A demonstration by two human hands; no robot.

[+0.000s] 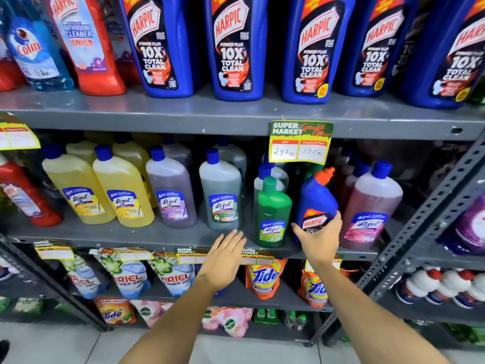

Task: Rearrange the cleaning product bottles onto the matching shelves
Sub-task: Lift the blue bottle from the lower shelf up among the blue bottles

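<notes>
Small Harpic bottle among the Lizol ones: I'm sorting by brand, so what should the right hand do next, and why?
Probably lift the small Harpic bottle to the upper shelf: the right hand already wraps it, and the big Harpic bottles stand there.

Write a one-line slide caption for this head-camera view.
Right hand grips a misplaced blue Harpic bottle among Lizol bottles on the middle shelf; left hand open.

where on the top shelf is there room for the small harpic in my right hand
Bare gaps on the top shelf: between the red cleaner and first big Harpic, and between the Harpics. The Lizol shelf around the small Harpic in the right hand is crowded.
</notes>
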